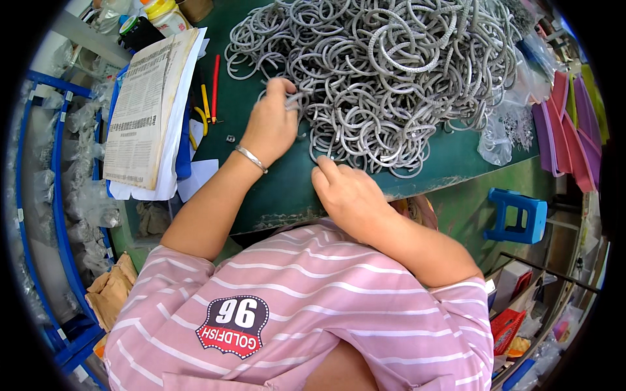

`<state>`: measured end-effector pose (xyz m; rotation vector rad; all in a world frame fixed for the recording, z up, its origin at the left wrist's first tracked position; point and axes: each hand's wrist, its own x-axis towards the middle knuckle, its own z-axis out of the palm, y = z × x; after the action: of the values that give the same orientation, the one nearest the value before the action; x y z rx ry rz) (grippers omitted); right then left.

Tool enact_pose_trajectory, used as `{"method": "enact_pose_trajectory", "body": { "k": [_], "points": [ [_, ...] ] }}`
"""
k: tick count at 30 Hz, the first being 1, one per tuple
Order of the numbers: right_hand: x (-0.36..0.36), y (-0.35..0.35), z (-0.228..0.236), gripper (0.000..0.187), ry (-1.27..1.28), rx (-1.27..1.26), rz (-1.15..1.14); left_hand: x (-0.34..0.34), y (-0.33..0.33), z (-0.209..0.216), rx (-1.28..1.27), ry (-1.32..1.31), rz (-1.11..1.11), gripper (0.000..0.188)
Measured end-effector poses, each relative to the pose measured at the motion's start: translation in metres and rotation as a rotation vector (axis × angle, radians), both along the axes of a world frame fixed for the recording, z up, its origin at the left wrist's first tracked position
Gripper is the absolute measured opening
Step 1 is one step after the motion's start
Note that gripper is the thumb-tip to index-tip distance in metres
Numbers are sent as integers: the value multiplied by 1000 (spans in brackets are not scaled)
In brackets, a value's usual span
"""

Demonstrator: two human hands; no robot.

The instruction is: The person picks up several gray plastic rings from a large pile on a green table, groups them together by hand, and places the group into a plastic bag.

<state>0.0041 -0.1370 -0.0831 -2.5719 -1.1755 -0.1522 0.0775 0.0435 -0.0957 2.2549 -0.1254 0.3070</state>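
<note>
A person in a pink striped shirt is working at a green bench (287, 189). The left hand (268, 125) is pinching a grey ring (295, 100) at the near edge of a large heap of grey rings (385, 72). The right hand (349, 194) is resting near the bench's front edge, its grip loosely curled, fingertips touching rings at the heap's near edge. A stack of papers (147, 104) is lying at the bench's left edge.

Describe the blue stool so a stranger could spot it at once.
Start at the green table heaped with grey rings. Look below its right edge to the floor: the small blue plastic stool stands there, the only solid blue boxy thing beside the table.
</note>
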Motion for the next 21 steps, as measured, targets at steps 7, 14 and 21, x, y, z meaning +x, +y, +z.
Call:
{"method": "enact_pose_trajectory", "body": {
  "k": [7, 14, 21],
  "points": [
    [3, 7, -5, 17, -321, -398, 115, -8, -10, 14, -240, -116, -17, 17],
    [17, 32, 8, 23, -304, -917, 161, -3, 0, 6, -353, -5, 6, 10],
    [23, 27, 26, 17, -217, -997, 270, -27, 29, 4, -237, 306, -162, 13]
  ]
}}
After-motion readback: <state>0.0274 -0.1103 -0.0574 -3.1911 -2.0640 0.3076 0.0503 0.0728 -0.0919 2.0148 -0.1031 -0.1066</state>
